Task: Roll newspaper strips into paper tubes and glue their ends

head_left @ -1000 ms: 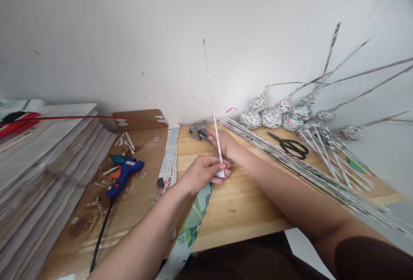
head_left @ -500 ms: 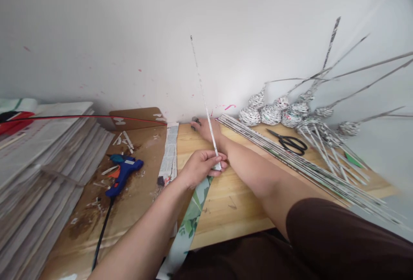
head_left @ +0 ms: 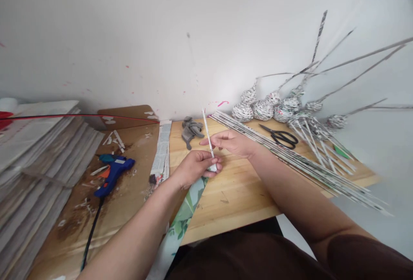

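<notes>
My left hand [head_left: 201, 168] is closed around the lower end of a thin newspaper stick [head_left: 207, 127], which points up toward the wall. Its upper part is blurred. Below the fingers a leaf-printed paper strip [head_left: 183, 217] trails over the table's front edge. My right hand [head_left: 234, 143] is just right of the stick, fingers stretched toward it and apart. Whether its fingertips touch the stick I cannot tell. Behind the hands a crumpled grey cloth [head_left: 191, 130] lies on the wooden table.
On the right lie a bundle of paper sticks [head_left: 277, 149], black scissors [head_left: 280, 137] and woven paper gourds [head_left: 242, 112] with long stems. To the left are a blue glue gun [head_left: 114, 176], newspaper strips [head_left: 161, 149], a brown board [head_left: 129, 116] and a tall paper stack [head_left: 48, 172].
My right hand has drawn back from the grey cloth to beside the stick, uncovering the cloth. My left hand keeps its hold. The view has shifted slightly right.
</notes>
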### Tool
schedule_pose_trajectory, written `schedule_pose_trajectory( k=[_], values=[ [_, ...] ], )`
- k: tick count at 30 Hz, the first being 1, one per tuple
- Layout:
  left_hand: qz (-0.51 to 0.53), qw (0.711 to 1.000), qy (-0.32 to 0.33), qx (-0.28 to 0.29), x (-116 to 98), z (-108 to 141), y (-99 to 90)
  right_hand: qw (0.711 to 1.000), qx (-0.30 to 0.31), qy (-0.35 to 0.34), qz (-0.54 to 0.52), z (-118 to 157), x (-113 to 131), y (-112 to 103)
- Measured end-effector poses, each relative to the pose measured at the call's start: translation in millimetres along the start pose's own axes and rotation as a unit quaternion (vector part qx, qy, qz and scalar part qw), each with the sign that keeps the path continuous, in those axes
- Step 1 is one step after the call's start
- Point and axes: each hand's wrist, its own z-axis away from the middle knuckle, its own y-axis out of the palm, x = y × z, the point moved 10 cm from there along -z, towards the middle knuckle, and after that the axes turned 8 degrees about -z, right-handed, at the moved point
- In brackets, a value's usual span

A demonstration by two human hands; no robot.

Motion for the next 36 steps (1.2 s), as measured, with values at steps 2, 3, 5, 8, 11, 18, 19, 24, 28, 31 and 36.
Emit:
schedule_pose_trajectory(
  k=[2, 3, 5, 8, 11, 18, 19, 24, 28, 31, 36],
  values=[
    [-0.007, 1.0, -0.003, 0.008, 2.1, -0.7, 2.4, 1.0, -0.004, -0.01, -0.017, -1.5, 0.8, 2.2],
    [-0.008, 1.0, -0.005, 0.01, 3.0, -1.1, 3.1, 0.999, -0.008, -0.016, -0.026, -3.3, 1.0, 2.1],
    [-0.005, 1.0, -0.01, 0.013, 4.4, -1.4, 4.3, 0.999, -0.021, -0.024, -0.043, -6.3, 0.7, 0.3],
    [0.001, 1.0, -0.023, 0.01, 5.4, -0.9, 5.1, 0.997, -0.042, -0.024, -0.063, -8.0, -1.6, -3.2],
    [-0.001, 1.0, -0.028, 0.003, 3.5, 0.2, 5.1, 0.994, -0.067, -0.027, -0.078, -7.8, -3.1, -6.6],
    [0.003, 1.0, -0.017, 0.006, 1.6, 1.2, 5.4, 0.994, -0.101, -0.017, -0.047, -4.4, -0.5, -13.1],
    [0.004, 1.0, -0.015, 0.006, 2.0, 1.1, 5.2, 0.996, -0.077, -0.011, -0.045, -4.5, -0.7, -9.4],
    [0.002, 1.0, -0.01, 0.008, 1.7, 1.4, 5.7, 0.998, -0.057, -0.005, -0.041, -4.6, -3.4, -9.8],
    [0.002, 1.0, -0.014, 0.006, 1.9, 1.6, 5.4, 0.997, -0.067, -0.013, -0.04, -4.0, -1.2, -11.5],
    [0.001, 1.0, -0.012, 0.006, 3.0, 0.9, 5.3, 0.999, -0.024, 0.004, -0.042, -3.9, -3.5, -2.8],
    [0.001, 1.0, -0.017, 0.008, 5.5, 0.0, 6.5, 0.994, -0.099, -0.018, -0.041, -3.0, -2.4, -18.7]
  ],
)
